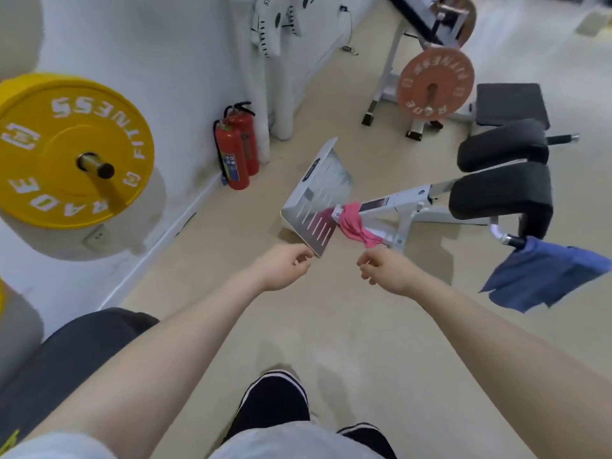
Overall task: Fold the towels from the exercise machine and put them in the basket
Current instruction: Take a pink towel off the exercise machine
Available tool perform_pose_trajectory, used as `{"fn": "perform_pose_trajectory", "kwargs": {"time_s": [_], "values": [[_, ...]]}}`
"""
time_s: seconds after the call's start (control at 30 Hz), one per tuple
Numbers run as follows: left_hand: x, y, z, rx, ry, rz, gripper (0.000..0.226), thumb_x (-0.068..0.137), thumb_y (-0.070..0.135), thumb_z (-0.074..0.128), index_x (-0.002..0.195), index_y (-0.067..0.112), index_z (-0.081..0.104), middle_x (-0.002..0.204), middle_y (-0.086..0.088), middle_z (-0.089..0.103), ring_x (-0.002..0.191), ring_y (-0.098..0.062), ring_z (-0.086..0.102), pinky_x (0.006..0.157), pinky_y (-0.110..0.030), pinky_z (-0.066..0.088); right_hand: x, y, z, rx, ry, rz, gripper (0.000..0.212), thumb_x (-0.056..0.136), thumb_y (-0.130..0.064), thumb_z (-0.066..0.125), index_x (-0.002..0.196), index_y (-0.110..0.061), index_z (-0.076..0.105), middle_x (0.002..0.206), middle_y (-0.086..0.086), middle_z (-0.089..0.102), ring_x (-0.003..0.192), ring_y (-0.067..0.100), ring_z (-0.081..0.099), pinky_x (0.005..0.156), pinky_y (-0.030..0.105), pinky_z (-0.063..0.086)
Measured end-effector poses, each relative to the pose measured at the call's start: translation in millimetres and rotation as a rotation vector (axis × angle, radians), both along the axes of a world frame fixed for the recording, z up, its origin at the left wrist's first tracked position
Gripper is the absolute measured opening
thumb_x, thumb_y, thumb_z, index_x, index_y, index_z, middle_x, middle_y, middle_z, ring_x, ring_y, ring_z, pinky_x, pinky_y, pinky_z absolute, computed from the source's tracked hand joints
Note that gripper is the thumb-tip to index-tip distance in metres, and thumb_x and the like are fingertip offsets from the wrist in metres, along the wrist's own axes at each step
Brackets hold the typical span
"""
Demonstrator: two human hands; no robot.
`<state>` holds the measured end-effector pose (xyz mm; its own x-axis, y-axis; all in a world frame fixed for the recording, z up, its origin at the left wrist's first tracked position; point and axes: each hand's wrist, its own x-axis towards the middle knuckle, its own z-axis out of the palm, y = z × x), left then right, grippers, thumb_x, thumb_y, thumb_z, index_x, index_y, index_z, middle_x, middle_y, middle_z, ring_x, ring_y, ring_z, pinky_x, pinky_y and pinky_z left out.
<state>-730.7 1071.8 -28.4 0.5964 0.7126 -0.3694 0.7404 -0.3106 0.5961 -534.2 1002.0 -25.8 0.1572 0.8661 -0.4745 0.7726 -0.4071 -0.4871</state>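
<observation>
A pink towel [356, 225] hangs crumpled over the white frame of the exercise machine [407, 202], beside its slotted foot plate [316, 200]. A blue towel [543, 279] is draped from the machine's handle at the right. My left hand [284, 265] and my right hand [384, 268] are stretched out in front of me, fingers loosely curled, holding nothing. My right hand is just below the pink towel, not touching it. No basket is in view.
A yellow weight plate [66, 150] on a bar juts out at the left by the white wall. Two red fire extinguishers [236, 149] stand at the wall. A rack with an orange plate [433, 84] stands behind. Beige floor lies ahead; my dark shoe [275, 402] shows below.
</observation>
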Motion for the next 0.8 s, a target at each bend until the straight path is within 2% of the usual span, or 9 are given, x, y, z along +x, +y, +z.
{"fn": "perform_pose_trajectory", "kwargs": {"time_s": [0.1,0.17,0.3,0.4,0.5,0.6,0.7,0.73,0.8], "values": [[43,36,-11,-0.009,0.038,-0.06,0.031,0.095,0.019,0.045,0.123,0.01,0.055,0.122,-0.007,0.06,0.107,-0.021,0.056,0.081,-0.019,0.036,47,26,-4,0.002,-0.049,0.004,0.027,0.094,-0.012,0.042,0.114,-0.006,0.058,0.112,0.011,0.065,0.102,0.027,0.059,0.082,0.028,0.043],[72,67,-18,-0.01,0.072,-0.106,0.03,0.094,0.018,0.046,0.121,0.008,0.055,0.121,-0.007,0.061,0.108,-0.022,0.057,0.083,-0.021,0.038,77,51,-5,0.0,-0.088,0.013,0.027,0.095,-0.014,0.042,0.114,-0.007,0.058,0.115,0.01,0.065,0.108,0.027,0.056,0.085,0.029,0.043],[137,147,-37,0.036,0.081,-0.147,0.027,0.093,0.017,0.046,0.114,0.007,0.059,0.115,-0.009,0.064,0.106,-0.026,0.057,0.088,-0.031,0.044,140,125,-16,-0.004,-0.132,-0.001,0.027,0.094,-0.011,0.04,0.11,-0.004,0.061,0.112,0.012,0.066,0.108,0.028,0.056,0.082,0.029,0.042],[189,217,-49,0.011,0.08,-0.167,0.026,0.092,0.015,0.045,0.112,0.007,0.059,0.115,-0.01,0.062,0.103,-0.026,0.056,0.086,-0.03,0.042,186,196,-33,-0.017,-0.113,-0.039,0.026,0.093,-0.011,0.04,0.108,-0.002,0.061,0.112,0.014,0.065,0.105,0.029,0.057,0.083,0.03,0.043],[236,292,-57,-0.046,0.104,-0.156,0.027,0.092,0.016,0.044,0.113,0.006,0.058,0.118,-0.01,0.059,0.105,-0.026,0.054,0.086,-0.029,0.04,228,271,-52,-0.07,-0.108,-0.03,0.021,0.093,-0.013,0.04,0.097,-0.007,0.06,0.11,0.014,0.065,0.099,0.028,0.057,0.079,0.03,0.041],[275,360,-77,-0.104,0.113,-0.1,0.027,0.093,0.018,0.042,0.113,0.009,0.059,0.117,-0.009,0.057,0.102,-0.023,0.054,0.088,-0.03,0.042,267,343,-85,-0.137,-0.177,0.032,0.019,0.091,-0.012,0.036,0.083,-0.013,0.053,0.106,0.015,0.064,0.092,0.029,0.056,0.076,0.032,0.042],[311,413,-118,-0.157,0.09,0.028,0.023,0.094,0.018,0.042,0.109,0.015,0.059,0.108,-0.001,0.059,0.083,-0.015,0.049,0.072,-0.025,0.041,306,408,-138,-0.159,-0.228,0.055,0.02,0.09,-0.009,0.036,0.075,-0.017,0.045,0.105,0.015,0.063,0.086,0.028,0.054,0.074,0.033,0.041],[318,424,-131,-0.181,0.075,0.078,0.023,0.093,0.017,0.042,0.109,0.016,0.059,0.105,0.0,0.059,0.081,-0.015,0.049,0.069,-0.024,0.039,313,422,-156,-0.174,-0.23,0.053,0.02,0.091,-0.009,0.036,0.075,-0.016,0.045,0.106,0.016,0.063,0.09,0.029,0.057,0.075,0.033,0.042],[338,454,-179,-0.231,0.104,0.118,0.025,0.094,0.018,0.041,0.112,0.015,0.058,0.11,-0.001,0.06,0.094,-0.021,0.055,0.075,-0.026,0.04,332,454,-213,-0.227,-0.208,0.064,0.02,0.092,-0.006,0.035,0.075,-0.016,0.041,0.105,0.016,0.062,0.097,0.03,0.059,0.079,0.032,0.045]]}}
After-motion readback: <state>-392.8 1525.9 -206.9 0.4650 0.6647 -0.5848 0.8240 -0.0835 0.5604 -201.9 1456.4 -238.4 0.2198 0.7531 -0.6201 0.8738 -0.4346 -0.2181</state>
